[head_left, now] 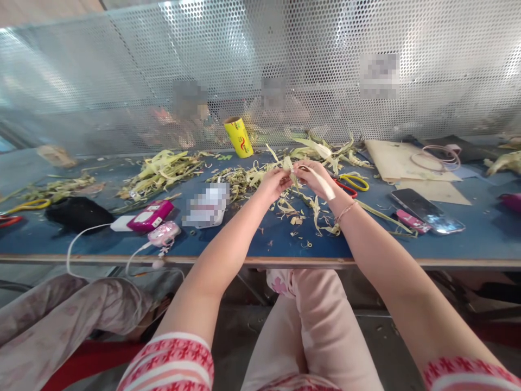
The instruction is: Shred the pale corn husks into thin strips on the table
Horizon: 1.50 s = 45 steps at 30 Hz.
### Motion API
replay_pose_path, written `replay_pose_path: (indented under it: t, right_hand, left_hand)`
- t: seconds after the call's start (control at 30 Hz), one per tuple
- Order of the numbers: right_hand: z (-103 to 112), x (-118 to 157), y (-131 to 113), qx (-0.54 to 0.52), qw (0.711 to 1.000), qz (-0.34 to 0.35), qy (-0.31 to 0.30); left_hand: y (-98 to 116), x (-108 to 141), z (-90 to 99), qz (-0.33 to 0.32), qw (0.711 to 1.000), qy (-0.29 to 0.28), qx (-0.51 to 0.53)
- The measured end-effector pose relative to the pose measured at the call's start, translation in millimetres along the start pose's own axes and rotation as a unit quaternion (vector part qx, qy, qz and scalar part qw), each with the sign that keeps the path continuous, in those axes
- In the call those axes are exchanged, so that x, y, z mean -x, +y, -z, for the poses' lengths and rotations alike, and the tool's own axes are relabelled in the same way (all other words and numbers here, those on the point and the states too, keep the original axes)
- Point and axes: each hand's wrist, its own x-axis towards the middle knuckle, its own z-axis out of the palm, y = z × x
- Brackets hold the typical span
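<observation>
Above the blue table, my left hand (pixel 277 183) and my right hand (pixel 312 177) meet with their fingers pinched together. Between the fingertips is a pale green piece of dried husk (pixel 288 164), gripped from both sides. A long cream husk strip (pixel 324 183) curls over the back of my right hand toward the wrist. Under and around my hands lie loose husk scraps (pixel 296 210). Just right of my right hand rest scissors (pixel 355 183) with yellow and red handles. The exact finger placement on the husk is partly hidden.
Husk piles (pixel 165 169) lie left and behind. A yellow cardboard tube (pixel 239 138) stands before a perforated metal screen (pixel 309 60). A phone (pixel 427 210), brown paper (pixel 407 160), a magenta power bank (pixel 150 216) with cables, and a black pouch (pixel 79 214) are on the table. Someone's legs (pixel 93 307) show at left.
</observation>
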Motion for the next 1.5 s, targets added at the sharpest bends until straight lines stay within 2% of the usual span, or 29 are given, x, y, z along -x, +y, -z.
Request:
replay_pose_path:
  t: [0.1, 0.37, 0.6, 0.83, 1.03, 1.13, 1.23, 1.37, 1.5]
  right_hand:
    - [-1.2, 0.8, -3.5, -0.01, 1.0, -0.017, 0.021]
    - [0.7, -2.6, 4.1, 0.008, 0.994, -0.049, 0.095]
    - [-2.1, -1.0, 5.1, -0.04, 0.994, -0.052, 0.083]
    - [-6.0, 3.6, 2.7, -0.01, 0.995, -0.037, 0.087]
    - [-7.1, 8.7, -2.2, -0.04, 0.997, -0.038, 0.051]
    - [-8.1, 8.5, -0.2, -0.038, 0.997, -0.037, 0.061]
    - [-8.5, 6.2, 4.3, -0.04, 0.993, -0.072, 0.082]
    - [-6.6, 2.9, 10.7, -0.036, 0.988, -0.111, 0.101]
    - [-5.6, 1.9, 11.5, -0.026, 0.987, -0.122, 0.099]
  left_hand:
    - [-0.2, -1.9, 1.1, 0.002, 1.0, 0.01, 0.007]
    - [-1.0, 5.0, -0.7, -0.015, 0.998, -0.047, -0.028]
    - [-6.8, -3.6, 4.3, -0.015, 0.999, -0.042, -0.022]
    - [-9.6, -11.8, 4.9, 0.013, 1.0, -0.006, 0.026]
    - [-11.5, -14.3, 7.3, 0.006, 0.999, 0.001, 0.045]
    - [-12.4, -11.3, 7.5, -0.013, 1.0, -0.016, 0.02]
    - [-12.3, -6.6, 7.2, -0.034, 0.999, -0.032, -0.015]
    - [-10.6, -2.8, 6.9, -0.038, 0.998, -0.024, -0.048]
    - [-9.9, -0.7, 6.3, -0.04, 0.992, -0.066, -0.098]
